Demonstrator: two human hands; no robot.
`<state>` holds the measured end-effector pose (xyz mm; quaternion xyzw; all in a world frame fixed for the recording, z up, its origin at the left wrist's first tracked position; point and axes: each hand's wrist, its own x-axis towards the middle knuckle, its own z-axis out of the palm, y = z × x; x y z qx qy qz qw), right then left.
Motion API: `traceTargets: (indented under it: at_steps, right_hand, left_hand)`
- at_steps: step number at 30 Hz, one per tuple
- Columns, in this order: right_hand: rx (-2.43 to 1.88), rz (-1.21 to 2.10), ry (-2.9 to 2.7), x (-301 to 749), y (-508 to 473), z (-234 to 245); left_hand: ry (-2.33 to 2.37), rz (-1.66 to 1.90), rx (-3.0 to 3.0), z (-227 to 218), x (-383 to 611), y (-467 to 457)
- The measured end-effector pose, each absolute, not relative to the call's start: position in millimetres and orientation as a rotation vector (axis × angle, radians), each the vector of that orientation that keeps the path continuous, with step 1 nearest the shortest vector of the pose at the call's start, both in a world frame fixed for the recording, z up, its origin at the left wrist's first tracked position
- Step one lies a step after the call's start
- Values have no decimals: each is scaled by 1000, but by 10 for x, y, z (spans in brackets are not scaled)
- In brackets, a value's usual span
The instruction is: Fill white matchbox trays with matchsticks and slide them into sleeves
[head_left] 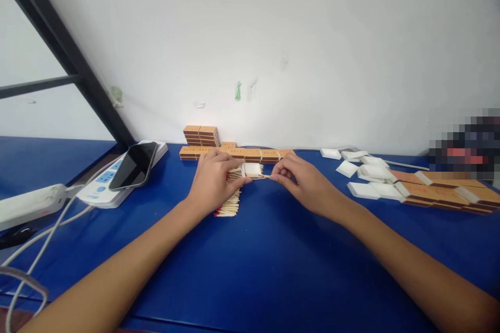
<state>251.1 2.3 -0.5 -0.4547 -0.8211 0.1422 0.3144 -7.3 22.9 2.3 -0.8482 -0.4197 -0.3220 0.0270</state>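
My left hand grips a small white matchbox tray between thumb and fingers. A few matches lie along the tray's near side. My right hand pinches the ends of matches at the tray's right edge. Under and beside my left hand spreads a pile of red-tipped matches on the blue table, partly hidden by the hand and the tray. Just behind my hands runs a row of orange-brown matchboxes.
More matchboxes are stacked by the wall. At right lie several white trays and matchbox sleeves. A phone rests on a power strip at left, with white cables. The blue table extends toward me.
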Motion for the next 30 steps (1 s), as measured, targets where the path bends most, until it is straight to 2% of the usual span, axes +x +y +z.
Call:
traceTargets:
  at_steps: [8,14,19,30]
  right_hand:
    - [-1140,345,-2119,2385,-36,-53]
    - [-1164,311,-1995,2395,-1,-55]
    - [-1213,298,-2148,2429,107,-203]
    - [-1206,293,-2250,2425,224,-324]
  left_hand:
    - [-1167,-1098,-2784,31,73,56]
    - [-1273,-1144,-2686,77,-16,162]
    - [-1421,-1150,-2534,124,-97,242]
    - [-1401,-1113,-2522,133,-84,224]
